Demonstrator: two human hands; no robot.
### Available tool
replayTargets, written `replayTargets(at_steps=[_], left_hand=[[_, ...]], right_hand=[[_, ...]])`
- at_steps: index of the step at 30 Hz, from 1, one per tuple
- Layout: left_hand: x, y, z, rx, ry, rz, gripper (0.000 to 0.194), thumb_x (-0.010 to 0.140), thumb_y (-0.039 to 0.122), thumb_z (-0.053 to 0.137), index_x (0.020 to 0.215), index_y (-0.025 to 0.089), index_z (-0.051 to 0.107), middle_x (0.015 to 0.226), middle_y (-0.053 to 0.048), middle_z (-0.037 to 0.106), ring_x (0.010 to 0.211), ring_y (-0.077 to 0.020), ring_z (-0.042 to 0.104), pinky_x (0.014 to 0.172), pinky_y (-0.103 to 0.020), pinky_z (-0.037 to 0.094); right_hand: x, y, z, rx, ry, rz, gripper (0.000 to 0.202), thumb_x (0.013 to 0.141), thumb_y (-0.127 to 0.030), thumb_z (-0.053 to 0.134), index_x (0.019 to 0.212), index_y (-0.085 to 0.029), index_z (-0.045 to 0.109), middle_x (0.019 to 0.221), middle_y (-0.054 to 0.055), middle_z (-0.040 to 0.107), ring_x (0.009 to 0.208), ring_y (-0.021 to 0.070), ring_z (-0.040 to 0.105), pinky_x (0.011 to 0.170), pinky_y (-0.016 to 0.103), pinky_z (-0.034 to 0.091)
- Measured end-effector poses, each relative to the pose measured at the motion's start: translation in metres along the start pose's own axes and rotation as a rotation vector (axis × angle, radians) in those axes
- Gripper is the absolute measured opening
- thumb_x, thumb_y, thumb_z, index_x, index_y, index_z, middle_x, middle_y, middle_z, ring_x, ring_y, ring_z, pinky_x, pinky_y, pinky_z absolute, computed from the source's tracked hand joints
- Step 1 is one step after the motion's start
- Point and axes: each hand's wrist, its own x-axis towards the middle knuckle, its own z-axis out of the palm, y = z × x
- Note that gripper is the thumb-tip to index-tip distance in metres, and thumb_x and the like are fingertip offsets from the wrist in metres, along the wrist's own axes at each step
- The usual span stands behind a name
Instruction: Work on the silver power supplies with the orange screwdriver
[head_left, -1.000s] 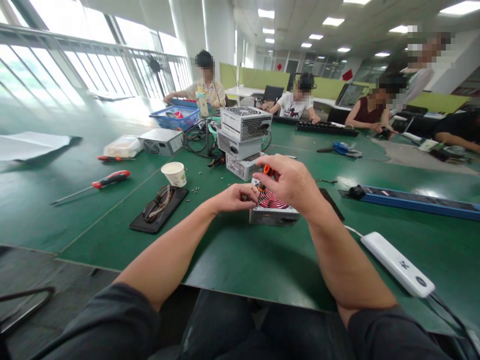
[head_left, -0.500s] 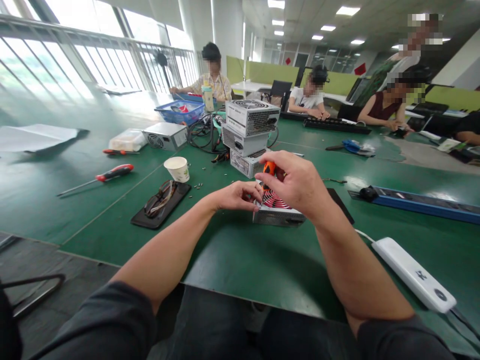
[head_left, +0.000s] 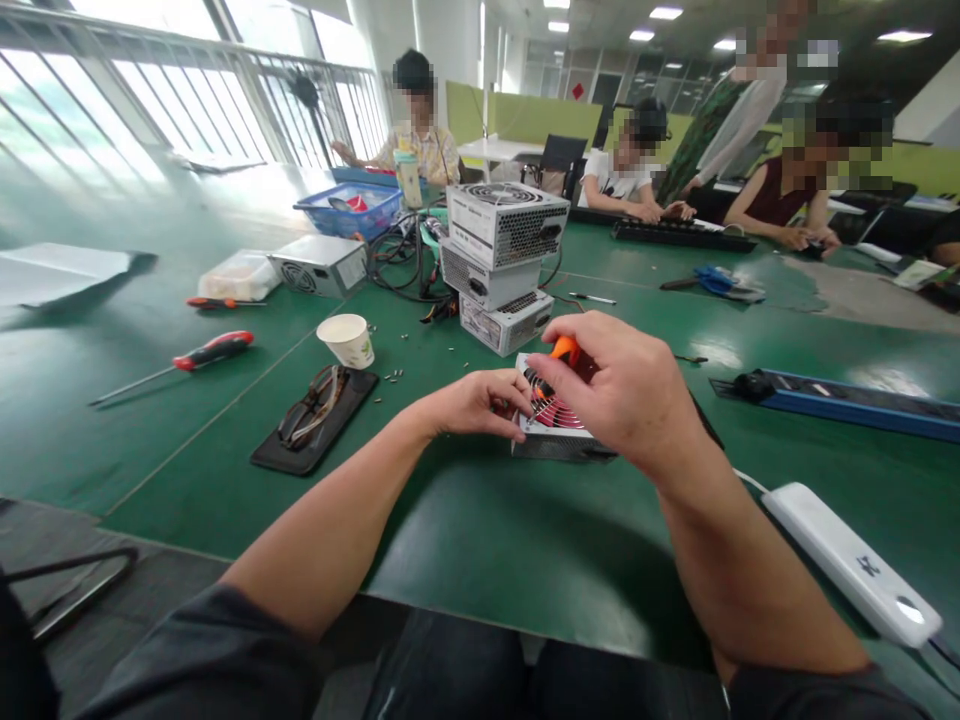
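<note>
A grey power supply unit (head_left: 566, 445) with a red fan under a wire grille lies on the green table before me. My right hand (head_left: 626, 385) is closed around the orange handle of a screwdriver (head_left: 566, 350), held tilted over the unit, shaft slanting down to its near left corner. At that same corner is my left hand (head_left: 484, 402), thumb and fingers curled together beside the screwdriver's tip. Whatever lies between these left fingertips is too small to make out. My right palm covers the unit's right side.
Behind stands a stack of power supply units (head_left: 506, 235). To the left are a paper cup (head_left: 346, 340), loose screws (head_left: 394, 376), glasses on a black case (head_left: 315, 420) and a red-black screwdriver (head_left: 217, 350). A white power strip (head_left: 851, 560) lies right. Several people work across the table.
The view has shifted slightly. My right hand and the screwdriver handle have tilted rightward, uncovering more of the fan. My left hand stays at the unit's corner, its fingers a little looser.
</note>
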Motion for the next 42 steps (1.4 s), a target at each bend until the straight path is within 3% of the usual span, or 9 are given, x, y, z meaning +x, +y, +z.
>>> replayTargets(at_steps=[3,9,16,22,26,29,34,39,42], left_hand=[[0.0,0.001,0.0,-0.025,-0.023,-0.027,0.036,0.075,0.03,0.091,0.109,0.02,0.083,0.11,-0.01,0.071,0.094,-0.0187,0.064,0.074,-0.026,0.051],[0.002,-0.002,-0.001,-0.036,-0.025,0.004,0.035,0.074,0.025,0.091,0.107,0.019,0.082,0.108,-0.009,0.069,0.086,-0.0156,0.064,0.071,-0.027,0.052],[0.002,-0.003,0.0,-0.089,-0.029,-0.012,0.034,0.074,0.025,0.091,0.106,0.018,0.082,0.107,-0.009,0.069,0.082,-0.0135,0.063,0.069,-0.025,0.051],[0.002,-0.002,0.0,-0.043,-0.023,0.0,0.034,0.073,0.025,0.091,0.105,0.019,0.083,0.105,-0.009,0.068,0.084,-0.0143,0.062,0.069,-0.025,0.051],[0.003,-0.004,0.0,-0.044,-0.019,0.002,0.034,0.072,0.027,0.091,0.104,0.019,0.083,0.101,-0.008,0.07,0.078,-0.0129,0.061,0.066,-0.024,0.049],[0.003,-0.004,0.0,-0.036,-0.027,-0.011,0.036,0.074,0.029,0.091,0.107,0.019,0.083,0.103,-0.009,0.071,0.08,-0.0141,0.062,0.067,-0.024,0.05],[0.002,-0.001,0.0,-0.01,-0.005,0.023,0.035,0.073,0.03,0.091,0.105,0.018,0.083,0.103,-0.01,0.071,0.082,-0.0149,0.063,0.067,-0.024,0.049],[0.0,0.0,0.002,-0.002,0.002,-0.004,0.033,0.078,0.032,0.089,0.107,0.018,0.082,0.098,-0.008,0.073,0.083,-0.0159,0.065,0.067,-0.024,0.051],[-0.001,-0.002,0.001,-0.007,-0.013,0.009,0.034,0.079,0.033,0.088,0.11,0.019,0.081,0.098,-0.009,0.074,0.085,-0.0169,0.066,0.07,-0.025,0.054]], right_hand=[[0.0,0.001,-0.004,0.002,-0.029,0.029,0.013,0.095,-0.026,0.066,0.104,-0.02,0.071,0.1,0.009,0.076,0.092,0.0253,0.07,0.084,0.038,0.053],[0.0,0.008,-0.022,0.133,-0.236,-0.042,0.036,0.097,-0.019,0.058,0.132,-0.022,0.067,0.129,0.008,0.074,0.112,0.0257,0.07,0.096,0.039,0.054],[0.001,0.006,0.001,-0.029,-0.002,0.013,0.018,0.095,-0.035,0.069,0.101,-0.019,0.074,0.097,0.008,0.077,0.091,0.0241,0.07,0.084,0.037,0.051],[-0.001,0.007,-0.017,0.124,-0.223,-0.062,0.039,0.096,-0.017,0.06,0.134,-0.018,0.067,0.123,0.009,0.077,0.106,0.0234,0.072,0.092,0.035,0.053],[-0.001,-0.002,-0.011,0.033,-0.104,0.018,0.024,0.092,-0.026,0.07,0.114,-0.016,0.075,0.106,0.009,0.079,0.096,0.0252,0.074,0.087,0.036,0.054],[-0.001,-0.005,-0.001,0.019,-0.02,0.046,0.025,0.095,-0.027,0.068,0.115,-0.014,0.073,0.111,0.012,0.078,0.102,0.027,0.073,0.092,0.039,0.054],[-0.002,0.0,-0.007,0.162,-0.188,0.033,0.043,0.099,-0.017,0.056,0.141,-0.015,0.06,0.136,0.012,0.071,0.121,0.0231,0.069,0.104,0.036,0.05],[-0.002,-0.002,0.001,0.044,-0.057,0.14,0.02,0.099,-0.033,0.064,0.111,-0.019,0.071,0.11,0.008,0.077,0.101,0.0223,0.071,0.092,0.034,0.052],[-0.001,0.003,0.006,0.029,-0.045,0.178,0.025,0.098,-0.038,0.065,0.11,-0.016,0.071,0.109,0.01,0.077,0.101,0.0228,0.071,0.093,0.034,0.052]])
